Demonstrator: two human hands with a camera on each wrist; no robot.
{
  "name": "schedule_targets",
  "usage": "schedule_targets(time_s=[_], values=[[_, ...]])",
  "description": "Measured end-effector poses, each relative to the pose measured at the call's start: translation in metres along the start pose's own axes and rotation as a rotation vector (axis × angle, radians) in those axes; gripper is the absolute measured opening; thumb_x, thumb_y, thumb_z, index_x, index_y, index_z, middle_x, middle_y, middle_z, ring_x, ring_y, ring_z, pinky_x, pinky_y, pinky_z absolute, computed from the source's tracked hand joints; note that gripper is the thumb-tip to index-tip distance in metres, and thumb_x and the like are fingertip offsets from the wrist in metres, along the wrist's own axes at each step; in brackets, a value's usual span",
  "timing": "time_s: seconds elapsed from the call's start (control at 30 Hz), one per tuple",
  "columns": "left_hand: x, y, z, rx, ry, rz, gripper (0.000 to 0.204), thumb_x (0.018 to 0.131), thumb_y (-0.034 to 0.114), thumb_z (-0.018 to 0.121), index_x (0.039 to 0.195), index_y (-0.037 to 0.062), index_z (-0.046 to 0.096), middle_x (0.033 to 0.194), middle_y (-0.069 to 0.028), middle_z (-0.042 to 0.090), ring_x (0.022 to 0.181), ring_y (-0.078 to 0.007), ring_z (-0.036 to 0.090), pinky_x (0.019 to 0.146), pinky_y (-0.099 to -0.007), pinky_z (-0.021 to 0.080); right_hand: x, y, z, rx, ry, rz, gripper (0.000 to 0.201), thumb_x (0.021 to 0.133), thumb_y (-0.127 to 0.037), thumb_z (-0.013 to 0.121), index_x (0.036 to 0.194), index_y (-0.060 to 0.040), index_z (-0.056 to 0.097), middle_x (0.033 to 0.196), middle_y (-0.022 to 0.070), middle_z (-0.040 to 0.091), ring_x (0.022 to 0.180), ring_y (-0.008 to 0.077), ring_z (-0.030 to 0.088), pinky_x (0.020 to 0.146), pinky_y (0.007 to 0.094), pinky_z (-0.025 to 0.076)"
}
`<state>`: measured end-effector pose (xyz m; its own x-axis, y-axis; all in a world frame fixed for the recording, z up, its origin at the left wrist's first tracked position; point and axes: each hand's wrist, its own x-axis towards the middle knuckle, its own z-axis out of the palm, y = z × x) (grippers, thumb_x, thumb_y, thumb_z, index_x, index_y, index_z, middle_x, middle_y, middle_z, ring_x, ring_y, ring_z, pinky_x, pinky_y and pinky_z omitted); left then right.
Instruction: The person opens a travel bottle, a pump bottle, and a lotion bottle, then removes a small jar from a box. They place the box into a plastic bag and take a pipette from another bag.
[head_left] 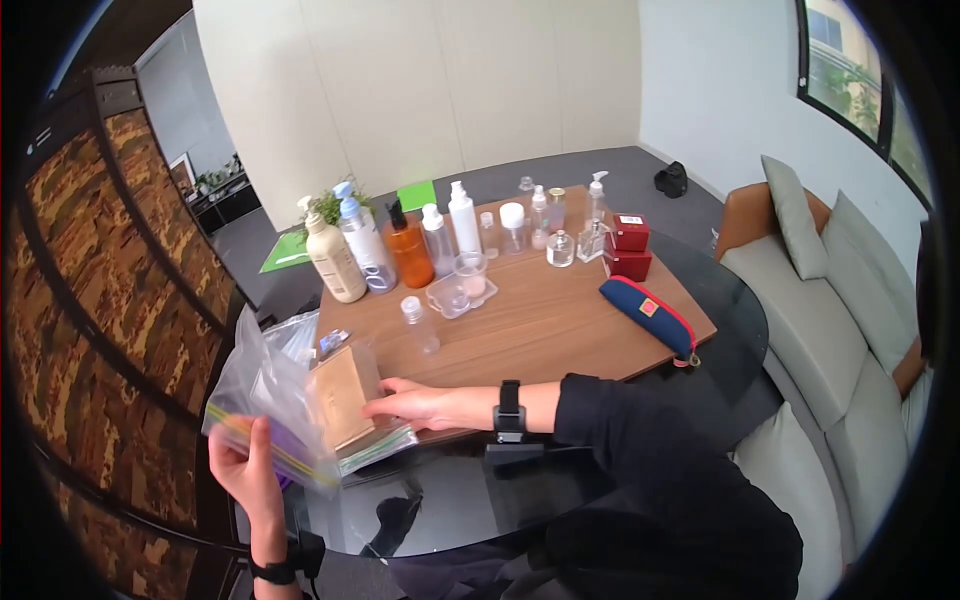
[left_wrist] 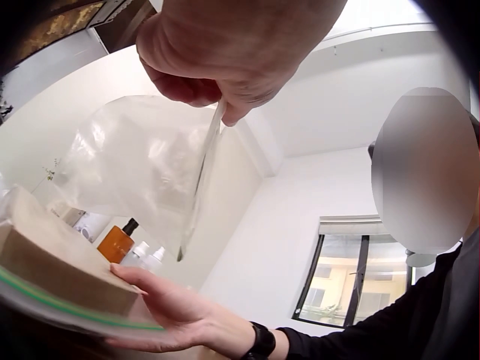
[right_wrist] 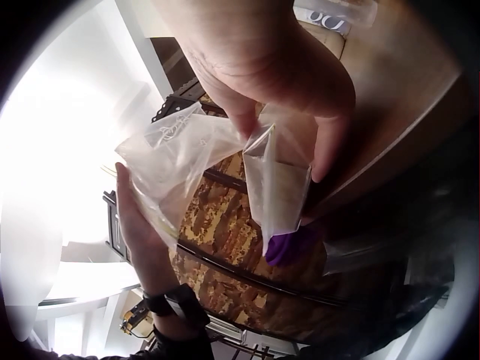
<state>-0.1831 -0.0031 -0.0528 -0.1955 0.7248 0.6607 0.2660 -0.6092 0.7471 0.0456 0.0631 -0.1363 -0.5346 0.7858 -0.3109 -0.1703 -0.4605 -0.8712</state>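
Observation:
My left hand (head_left: 245, 472) pinches the rim of a clear zip bag (head_left: 268, 375) with a yellow strip, at the lower left of the head view. Close beside it, a tan box (head_left: 345, 396) stands tilted at the table's left edge, gripped by my right hand (head_left: 418, 405). The left wrist view has the right hand (left_wrist: 176, 311) with its thumb on the box (left_wrist: 64, 255) and fingers below, around clear plastic with a green strip (left_wrist: 82, 313). In the right wrist view, something purple (right_wrist: 291, 246) hangs under the box. Whether the box is inside a bag is unclear.
Pump bottles and small clear containers (head_left: 461, 294) stand across the back of the wooden board (head_left: 520, 340). Red boxes (head_left: 628, 264) and a navy pouch (head_left: 648, 315) are at its right. Dark glass tabletop (head_left: 450, 505) shows in front, and a folding screen (head_left: 110, 280) is at left.

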Motion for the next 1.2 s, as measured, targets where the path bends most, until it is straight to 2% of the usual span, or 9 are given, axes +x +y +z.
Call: schedule_targets(time_s=[0.2, 0.4, 0.67, 0.77, 0.83, 0.97, 1.03, 1.13, 1.2], values=[[-0.007, 0.023, 0.011, -0.016, -0.087, 0.002, 0.014, 0.085, 0.006, 0.071, 0.089, 0.0048, 0.058, 0.078, 0.0041, 0.056, 0.067, -0.003, 0.049, 0.061, -0.0173, 0.038, -0.009, -0.004, 0.005, -0.296, 0.099, -0.057, 0.073, 0.084, -0.038, 0.069, 0.136, -0.0014, 0.033, 0.122, 0.0153, 0.054, 0.111, 0.0242, 0.056, 0.079, 0.0418, 0.053], [-0.02, 0.046, 0.022, -0.032, -0.2, -0.047, 0.017, 0.082, 0.009, 0.074, 0.088, 0.0046, 0.058, 0.078, 0.003, 0.057, 0.066, -0.0033, 0.048, 0.06, -0.0176, 0.038, -0.055, -0.011, -0.002, -0.43, 0.029, -0.035, 0.083, 0.086, -0.041, 0.065, 0.144, -0.0001, 0.024, 0.121, 0.0175, 0.055, 0.108, 0.0247, 0.056, 0.077, 0.0373, 0.053], [-0.038, 0.06, 0.047, -0.328, -0.384, -0.151, 0.023, 0.085, 0.021, 0.073, 0.083, 0.0034, 0.058, 0.065, 0.0002, 0.056, 0.048, -0.0061, 0.049, 0.044, -0.0194, 0.036, -0.154, -0.031, -0.02, -0.127, -0.001, -0.151, 0.077, 0.094, -0.033, 0.06, 0.149, -0.0064, 0.013, 0.132, 0.014, 0.052, 0.114, 0.0223, 0.056, 0.096, 0.0345, 0.045], [-0.043, 0.06, 0.062, -0.407, -0.477, -0.264, 0.028, 0.086, 0.028, 0.071, 0.083, 0.0033, 0.059, 0.066, 0.0, 0.056, 0.048, -0.0065, 0.05, 0.042, -0.0193, 0.036, -0.175, -0.029, -0.036, -0.017, 0.071, -0.162, 0.077, 0.093, -0.03, 0.061, 0.149, -0.0063, 0.014, 0.134, 0.0149, 0.051, 0.116, 0.0228, 0.055, 0.097, 0.0355, 0.044], [-0.047, 0.056, 0.073, -0.477, -0.473, -0.379, 0.022, 0.089, 0.024, 0.068, 0.09, 0.004, 0.059, 0.075, 0.0002, 0.059, 0.062, -0.0067, 0.055, 0.053, -0.0203, 0.042, -0.186, -0.028, -0.05, 0.018, 0.124, -0.153, 0.076, 0.094, -0.028, 0.061, 0.149, -0.0064, 0.014, 0.132, 0.0147, 0.052, 0.115, 0.0226, 0.055, 0.097, 0.0356, 0.045], [-0.048, 0.065, 0.091, -0.67, -0.479, -0.687, 0.014, 0.093, 0.019, 0.062, 0.096, 0.0055, 0.059, 0.085, 0.001, 0.061, 0.076, -0.0062, 0.056, 0.067, -0.023, 0.045, -0.197, -0.014, -0.074, -0.053, 0.25, -0.143, 0.073, 0.092, -0.026, 0.063, 0.148, -0.0071, 0.02, 0.127, 0.0119, 0.054, 0.113, 0.0208, 0.056, 0.096, 0.0356, 0.045], [-0.049, 0.061, 0.092, -0.631, -0.541, -0.727, 0.014, 0.094, 0.019, 0.06, 0.096, 0.0059, 0.06, 0.084, 0.0011, 0.061, 0.075, -0.0061, 0.055, 0.067, -0.0233, 0.045, -0.202, -0.007, -0.081, -0.028, 0.262, -0.11, 0.072, 0.089, -0.029, 0.067, 0.145, -0.007, 0.026, 0.122, 0.0084, 0.057, 0.111, 0.0183, 0.057, 0.095, 0.0345, 0.046], [-0.053, 0.051, 0.099, -0.611, -0.584, -0.704, 0.013, 0.095, 0.019, 0.059, 0.096, 0.0062, 0.061, 0.084, 0.0009, 0.061, 0.074, -0.0054, 0.055, 0.065, -0.0226, 0.045, -0.207, -0.001, -0.089, 0.09, 0.097, -0.007, 0.056, 0.091, -0.027, 0.065, 0.138, -0.0087, 0.04, 0.118, 0.0062, 0.059, 0.107, 0.0166, 0.058, 0.092, 0.0334, 0.047], [-0.054, 0.048, 0.101, -0.599, -0.597, -0.722, 0.013, 0.095, 0.019, 0.059, 0.095, 0.0064, 0.061, 0.084, 0.0008, 0.061, 0.073, -0.0053, 0.055, 0.064, -0.0225, 0.045, -0.213, 0.001, -0.089, 0.038, 0.123, -0.047, 0.039, 0.094, -0.025, 0.061, 0.127, -0.0069, 0.052, 0.112, 0.0062, 0.061, 0.103, 0.0153, 0.06, 0.09, 0.0316, 0.049]])
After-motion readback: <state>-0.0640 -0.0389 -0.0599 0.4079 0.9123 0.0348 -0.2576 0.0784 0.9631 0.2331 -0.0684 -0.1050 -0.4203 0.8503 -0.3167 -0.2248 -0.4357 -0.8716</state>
